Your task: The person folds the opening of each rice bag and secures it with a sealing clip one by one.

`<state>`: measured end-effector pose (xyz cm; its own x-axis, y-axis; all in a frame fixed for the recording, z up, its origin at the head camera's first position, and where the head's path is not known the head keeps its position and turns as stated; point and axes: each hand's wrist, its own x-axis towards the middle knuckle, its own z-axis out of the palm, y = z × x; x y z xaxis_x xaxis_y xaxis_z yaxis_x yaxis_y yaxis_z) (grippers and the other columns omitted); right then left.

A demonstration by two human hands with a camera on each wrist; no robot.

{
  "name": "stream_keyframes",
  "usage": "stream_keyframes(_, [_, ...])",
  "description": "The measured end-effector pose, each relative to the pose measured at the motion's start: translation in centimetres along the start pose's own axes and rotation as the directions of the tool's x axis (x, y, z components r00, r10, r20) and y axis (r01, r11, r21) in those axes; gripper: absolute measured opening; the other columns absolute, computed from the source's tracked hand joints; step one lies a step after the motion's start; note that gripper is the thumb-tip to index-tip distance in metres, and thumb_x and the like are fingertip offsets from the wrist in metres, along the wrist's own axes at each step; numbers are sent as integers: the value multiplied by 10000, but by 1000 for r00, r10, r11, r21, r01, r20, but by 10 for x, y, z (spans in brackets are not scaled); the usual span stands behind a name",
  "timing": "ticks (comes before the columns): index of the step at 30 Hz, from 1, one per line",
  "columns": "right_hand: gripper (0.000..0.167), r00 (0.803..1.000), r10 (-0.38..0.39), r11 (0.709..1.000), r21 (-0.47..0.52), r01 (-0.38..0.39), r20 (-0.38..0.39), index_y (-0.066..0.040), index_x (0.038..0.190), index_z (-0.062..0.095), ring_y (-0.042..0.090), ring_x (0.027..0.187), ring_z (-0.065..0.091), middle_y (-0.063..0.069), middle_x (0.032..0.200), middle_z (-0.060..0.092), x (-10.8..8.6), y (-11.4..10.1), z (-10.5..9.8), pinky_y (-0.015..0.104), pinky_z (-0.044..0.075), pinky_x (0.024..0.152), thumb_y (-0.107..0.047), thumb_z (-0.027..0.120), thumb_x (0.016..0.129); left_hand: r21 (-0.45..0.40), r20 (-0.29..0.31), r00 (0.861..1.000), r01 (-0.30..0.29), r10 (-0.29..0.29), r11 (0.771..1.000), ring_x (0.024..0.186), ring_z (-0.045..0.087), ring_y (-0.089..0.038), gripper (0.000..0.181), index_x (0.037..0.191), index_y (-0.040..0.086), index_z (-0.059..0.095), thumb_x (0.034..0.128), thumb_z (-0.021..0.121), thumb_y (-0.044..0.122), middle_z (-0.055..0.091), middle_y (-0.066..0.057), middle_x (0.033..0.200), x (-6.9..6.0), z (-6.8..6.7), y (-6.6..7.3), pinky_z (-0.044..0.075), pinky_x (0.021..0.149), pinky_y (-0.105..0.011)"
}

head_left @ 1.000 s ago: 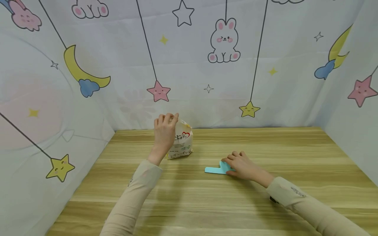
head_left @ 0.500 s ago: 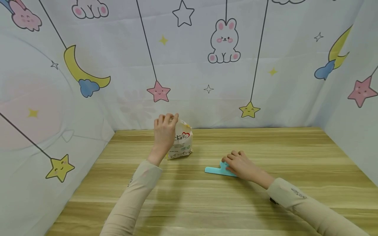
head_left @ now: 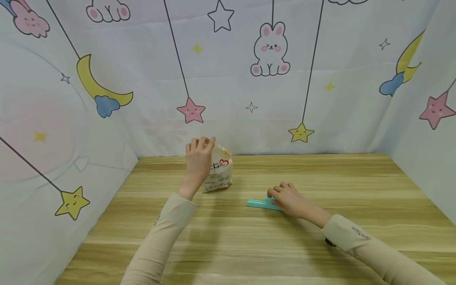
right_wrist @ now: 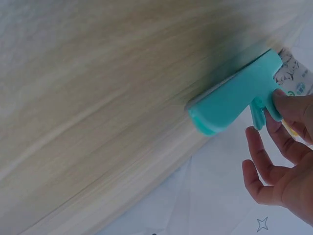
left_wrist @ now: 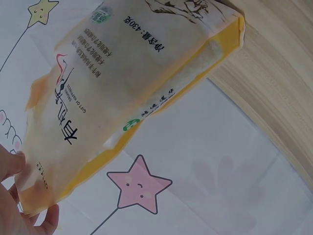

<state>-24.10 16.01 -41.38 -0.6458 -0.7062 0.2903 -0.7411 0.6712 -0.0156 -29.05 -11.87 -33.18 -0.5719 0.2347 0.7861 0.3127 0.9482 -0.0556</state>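
In the head view a cream paper-like food bag (head_left: pixel 221 174) stands upright on the table, printed with a red heart and dark lettering. My left hand (head_left: pixel 199 160) grips its top edge. The left wrist view shows the thumb and fingers pinching the bag's (left_wrist: pixel 105 83) folded top, with yellow side edges visible. To the right, my right hand (head_left: pixel 290 202) holds a turquoise bag clip (head_left: pixel 257 204) by its handle, low over the table. In the right wrist view the thumb and index finger pinch one handle tab of the clip (right_wrist: pixel 234 98), while the other fingers are loosely bent.
The wood-grain table (head_left: pixel 228 245) reaches back to a white curtain (head_left: pixel 235 91) printed with stars, moons and a rabbit. The curtain also hangs along both sides. The bag stands near the table's back edge.
The right-hand fingers have shifted on the clip's handle, and the clip has tipped from lying flat onto its edge. My left hand and the bag have stayed in place.
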Motion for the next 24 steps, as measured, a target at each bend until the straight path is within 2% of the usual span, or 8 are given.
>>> stream_keyframes(7, [147,999,-16,999,-30,15,-42,-141,863,538,159,697,452,-8,790,574,0,-1,0,316,346,642,-134,657,778,-3,19,1000,6,-6,1000,864,500,-274,249,1104,95,615,879,510,98,575,-87,962,0,0,0,403,729,-379])
stream_keyframes(18, [155,984,-67,997,-44,60,-167,-151,841,555,123,689,389,-28,794,471,2,0,-4,250,238,640,-120,682,758,-3,-6,1000,-3,3,1000,847,496,-269,240,1089,96,624,872,522,93,570,-82,941,0,1,-1,400,716,-372])
stream_keyframes(24, [150,978,-75,996,-55,66,-194,-153,849,576,147,736,453,9,870,484,5,1,-5,283,312,651,-109,686,757,-7,-16,1000,-7,7,1000,845,496,-272,238,1086,95,625,868,530,88,569,-84,939,0,2,-1,400,714,-378])
